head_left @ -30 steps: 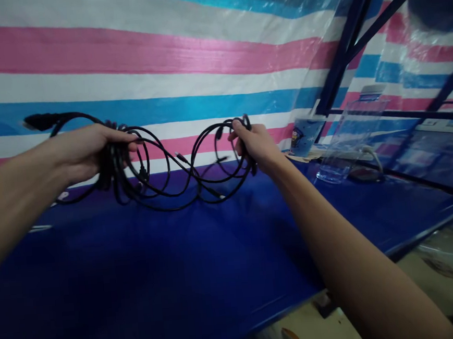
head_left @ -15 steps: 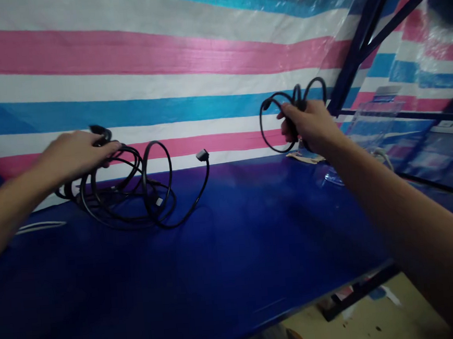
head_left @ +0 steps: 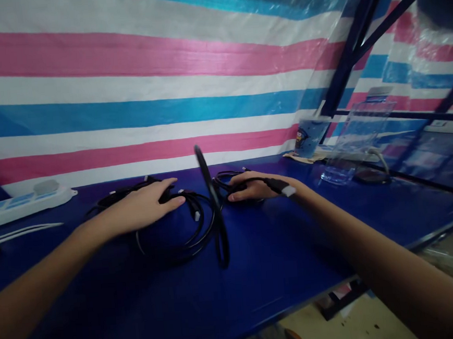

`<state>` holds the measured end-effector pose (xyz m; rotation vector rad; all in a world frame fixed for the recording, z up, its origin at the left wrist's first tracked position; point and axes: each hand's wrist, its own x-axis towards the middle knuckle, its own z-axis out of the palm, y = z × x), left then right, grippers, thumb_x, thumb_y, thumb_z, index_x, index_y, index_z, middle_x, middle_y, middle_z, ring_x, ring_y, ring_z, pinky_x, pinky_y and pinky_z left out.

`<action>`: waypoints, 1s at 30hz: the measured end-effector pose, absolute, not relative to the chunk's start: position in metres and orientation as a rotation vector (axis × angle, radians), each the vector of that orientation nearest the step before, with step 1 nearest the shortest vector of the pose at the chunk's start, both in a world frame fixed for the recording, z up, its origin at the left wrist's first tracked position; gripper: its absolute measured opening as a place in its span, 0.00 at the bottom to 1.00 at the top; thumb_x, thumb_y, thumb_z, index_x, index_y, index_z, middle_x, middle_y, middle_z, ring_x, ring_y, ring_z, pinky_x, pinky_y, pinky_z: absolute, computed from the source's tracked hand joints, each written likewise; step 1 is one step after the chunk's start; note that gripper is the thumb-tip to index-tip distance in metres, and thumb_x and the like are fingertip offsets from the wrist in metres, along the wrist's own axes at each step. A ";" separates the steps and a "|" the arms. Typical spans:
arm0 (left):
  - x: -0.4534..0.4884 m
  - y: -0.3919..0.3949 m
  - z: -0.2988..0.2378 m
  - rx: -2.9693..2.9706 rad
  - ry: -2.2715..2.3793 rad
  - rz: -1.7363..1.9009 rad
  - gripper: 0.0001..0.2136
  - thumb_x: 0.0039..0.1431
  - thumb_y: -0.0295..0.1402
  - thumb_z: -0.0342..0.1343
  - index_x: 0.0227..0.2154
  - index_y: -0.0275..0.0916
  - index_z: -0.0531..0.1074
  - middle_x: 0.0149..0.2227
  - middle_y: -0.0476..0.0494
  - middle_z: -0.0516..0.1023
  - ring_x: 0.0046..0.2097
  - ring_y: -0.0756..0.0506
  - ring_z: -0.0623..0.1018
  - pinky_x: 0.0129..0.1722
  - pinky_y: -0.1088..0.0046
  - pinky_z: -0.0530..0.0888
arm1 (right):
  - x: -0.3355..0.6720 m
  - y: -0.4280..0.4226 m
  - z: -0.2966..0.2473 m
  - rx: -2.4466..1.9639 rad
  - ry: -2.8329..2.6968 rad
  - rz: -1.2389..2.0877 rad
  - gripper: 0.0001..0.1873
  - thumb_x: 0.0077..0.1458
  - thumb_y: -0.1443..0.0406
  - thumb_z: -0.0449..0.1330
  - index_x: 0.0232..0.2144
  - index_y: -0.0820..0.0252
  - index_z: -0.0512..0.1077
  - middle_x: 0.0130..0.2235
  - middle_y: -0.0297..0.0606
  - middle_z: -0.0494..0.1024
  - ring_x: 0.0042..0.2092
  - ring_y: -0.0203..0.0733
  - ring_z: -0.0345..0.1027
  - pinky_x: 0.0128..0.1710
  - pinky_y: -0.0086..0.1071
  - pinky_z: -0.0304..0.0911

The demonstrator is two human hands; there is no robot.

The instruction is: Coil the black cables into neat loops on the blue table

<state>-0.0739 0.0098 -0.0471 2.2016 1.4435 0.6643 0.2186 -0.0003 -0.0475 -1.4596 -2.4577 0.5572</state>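
My left hand [head_left: 148,204] lies over a coiled black cable [head_left: 197,247] on the blue tabletop [head_left: 258,271]. Its thumb and forefinger are stretched out and apart, with part of the cable showing between them; its other fingers are hidden. To the right, my right hand [head_left: 253,185] is closed around a second bundle of black cable [head_left: 223,176], low over the table. A plug with a pale metal end [head_left: 288,189] hangs across that wrist. Between the hands a blurred cable loop [head_left: 211,191] stands up. Another small connector [head_left: 196,215] rests inside the left coil.
A white power strip [head_left: 48,199] and a thin white cord [head_left: 27,233] lie at the left. At the back right are a patterned cup [head_left: 310,134], a clear plastic stand [head_left: 359,133] and a flat dark round thing [head_left: 372,176]. Striped sheeting [head_left: 147,113] hangs behind.
My right hand has come left and down with its cable, close to my left hand. My left hand has moved right and lower, and its fingers have spread. The power strip and cup are now visible.
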 end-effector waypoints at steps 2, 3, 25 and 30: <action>-0.068 0.006 -0.047 2.381 1.536 0.654 0.28 0.51 0.52 0.56 0.52 0.42 0.71 0.55 0.32 0.71 0.57 0.27 0.67 0.56 0.49 0.59 | 0.217 -0.003 -0.050 -1.394 -2.326 0.572 0.25 0.52 0.50 0.59 0.47 0.60 0.70 0.46 0.41 0.75 0.45 0.43 0.68 0.42 0.31 0.63; -0.066 0.004 -0.043 2.421 1.564 0.718 0.26 0.52 0.51 0.54 0.50 0.41 0.72 0.53 0.32 0.72 0.55 0.27 0.69 0.54 0.50 0.62 | 0.216 -0.004 -0.050 -1.348 -2.270 0.555 0.25 0.54 0.51 0.57 0.48 0.60 0.69 0.48 0.42 0.74 0.47 0.43 0.68 0.44 0.32 0.63; -0.052 -0.026 -0.061 2.924 1.229 -0.006 0.19 0.61 0.46 0.45 0.46 0.42 0.72 0.46 0.40 0.76 0.44 0.36 0.77 0.40 0.58 0.72 | 0.223 0.014 -0.038 -1.590 -2.378 0.721 0.35 0.43 0.47 0.64 0.47 0.66 0.68 0.39 0.43 0.75 0.37 0.41 0.67 0.33 0.31 0.60; -0.056 -0.013 -0.068 2.901 1.535 0.124 0.21 0.62 0.37 0.39 0.56 0.41 0.63 0.50 0.38 0.74 0.42 0.32 0.78 0.39 0.52 0.71 | 0.208 0.012 -0.047 -1.671 -2.622 0.582 0.14 0.46 0.56 0.61 0.27 0.63 0.69 0.28 0.36 0.71 0.26 0.35 0.60 0.25 0.31 0.51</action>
